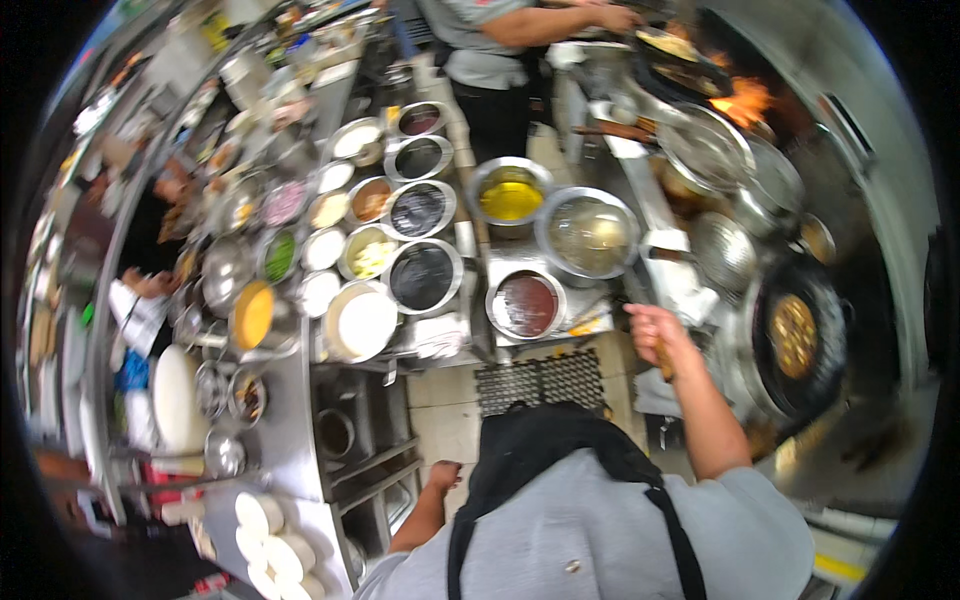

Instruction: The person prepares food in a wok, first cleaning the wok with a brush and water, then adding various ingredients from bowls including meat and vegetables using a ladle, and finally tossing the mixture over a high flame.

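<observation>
My right hand (654, 331) grips a wooden handle (664, 358) beside the stove edge. The handle's working end is blurred, so I cannot tell which utensil it belongs to. To the right of that hand, a black wok (821, 352) holds browned pieces of food (793, 335). A steel pot of dark red sauce (526, 304) stands ahead and to the left of the hand. Low beside my apron, my left hand (448, 474) hangs with its fingers curled; nothing shows in it. It is nearest to the steel counter's shelves (379, 461).
Pots of yellow oil (511, 196) and clear liquid (589, 232) stand ahead. Several ingredient pots, including one of white contents (366, 321), crowd the left counter. A co-worker (487, 52) tends a pan (679, 64) near flames (742, 101). A perforated mat (540, 381) covers some floor.
</observation>
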The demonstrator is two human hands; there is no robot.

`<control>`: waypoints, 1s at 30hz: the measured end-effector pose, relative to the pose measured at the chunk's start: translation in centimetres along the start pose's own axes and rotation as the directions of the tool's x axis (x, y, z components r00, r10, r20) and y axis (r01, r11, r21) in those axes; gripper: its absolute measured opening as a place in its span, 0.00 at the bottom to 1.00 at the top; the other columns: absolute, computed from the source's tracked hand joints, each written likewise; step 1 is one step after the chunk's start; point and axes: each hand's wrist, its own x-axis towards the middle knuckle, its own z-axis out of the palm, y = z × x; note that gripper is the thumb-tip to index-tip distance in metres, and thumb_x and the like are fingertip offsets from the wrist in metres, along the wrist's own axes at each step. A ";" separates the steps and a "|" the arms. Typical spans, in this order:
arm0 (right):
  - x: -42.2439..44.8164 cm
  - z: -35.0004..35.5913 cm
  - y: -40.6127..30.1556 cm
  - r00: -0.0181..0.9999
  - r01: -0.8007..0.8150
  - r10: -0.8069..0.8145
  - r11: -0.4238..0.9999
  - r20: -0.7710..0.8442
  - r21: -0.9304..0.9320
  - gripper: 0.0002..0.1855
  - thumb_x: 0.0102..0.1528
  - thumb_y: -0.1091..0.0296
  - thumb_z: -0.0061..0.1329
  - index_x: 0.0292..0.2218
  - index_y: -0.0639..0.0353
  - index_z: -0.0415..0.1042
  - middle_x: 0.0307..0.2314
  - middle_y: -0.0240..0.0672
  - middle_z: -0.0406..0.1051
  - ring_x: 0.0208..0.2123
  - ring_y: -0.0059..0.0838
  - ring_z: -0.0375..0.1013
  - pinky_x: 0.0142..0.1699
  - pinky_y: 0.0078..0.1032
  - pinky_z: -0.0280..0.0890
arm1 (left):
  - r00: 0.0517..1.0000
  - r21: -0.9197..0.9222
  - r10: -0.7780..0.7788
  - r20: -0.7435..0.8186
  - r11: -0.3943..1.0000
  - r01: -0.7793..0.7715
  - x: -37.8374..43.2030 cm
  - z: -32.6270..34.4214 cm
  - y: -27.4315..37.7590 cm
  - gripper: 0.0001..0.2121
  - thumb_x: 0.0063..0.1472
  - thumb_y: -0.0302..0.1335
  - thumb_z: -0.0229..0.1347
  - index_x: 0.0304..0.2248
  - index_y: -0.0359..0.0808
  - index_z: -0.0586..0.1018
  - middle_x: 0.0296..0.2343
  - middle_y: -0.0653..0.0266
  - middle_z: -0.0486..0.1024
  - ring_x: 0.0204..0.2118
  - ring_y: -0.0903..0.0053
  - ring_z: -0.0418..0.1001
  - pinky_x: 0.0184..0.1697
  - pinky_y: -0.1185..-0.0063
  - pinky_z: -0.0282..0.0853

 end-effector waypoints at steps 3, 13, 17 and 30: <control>-1.9 0.0 -1.3 0.992 -0.083 0.070 0.990 0.108 0.117 0.11 0.58 0.67 0.43 0.41 0.62 0.66 0.14 0.21 0.58 0.11 0.11 0.56 0.13 0.13 0.51 | 0.997 -0.024 -0.075 -0.017 0.997 0.074 0.0 1.3 1.0 0.12 0.57 0.33 0.52 0.31 0.31 0.78 0.22 0.58 0.76 0.19 0.75 0.75 0.19 0.76 0.72; -2.3 -0.4 -3.6 0.980 -0.136 0.122 0.987 0.159 0.081 0.13 0.59 0.65 0.39 0.41 0.63 0.68 0.13 0.20 0.59 0.11 0.12 0.59 0.14 0.15 0.56 | 0.980 0.599 0.190 0.067 0.778 -0.192 0.6 4.4 -0.1 0.11 0.51 0.32 0.51 0.29 0.35 0.81 0.22 0.56 0.77 0.18 0.64 0.76 0.30 0.71 0.74; -1.9 -0.7 -4.1 0.973 -0.153 0.139 0.986 0.184 0.061 0.13 0.59 0.67 0.38 0.41 0.67 0.66 0.13 0.20 0.58 0.11 0.12 0.58 0.14 0.14 0.55 | 0.963 0.574 0.270 0.002 0.788 -0.222 -0.7 5.9 -1.4 0.18 0.52 0.39 0.48 0.23 0.32 0.81 0.21 0.51 0.77 0.24 0.62 0.77 0.33 0.71 0.73; -2.1 -0.1 -3.7 0.974 -0.150 0.134 0.986 0.183 0.076 0.16 0.59 0.68 0.36 0.44 0.71 0.65 0.14 0.22 0.58 0.11 0.14 0.56 0.14 0.15 0.55 | 0.999 0.524 0.048 -0.010 0.851 -0.036 -0.6 7.3 -3.4 0.14 0.51 0.33 0.52 0.37 0.41 0.79 0.29 0.55 0.78 0.27 0.65 0.78 0.30 0.70 0.74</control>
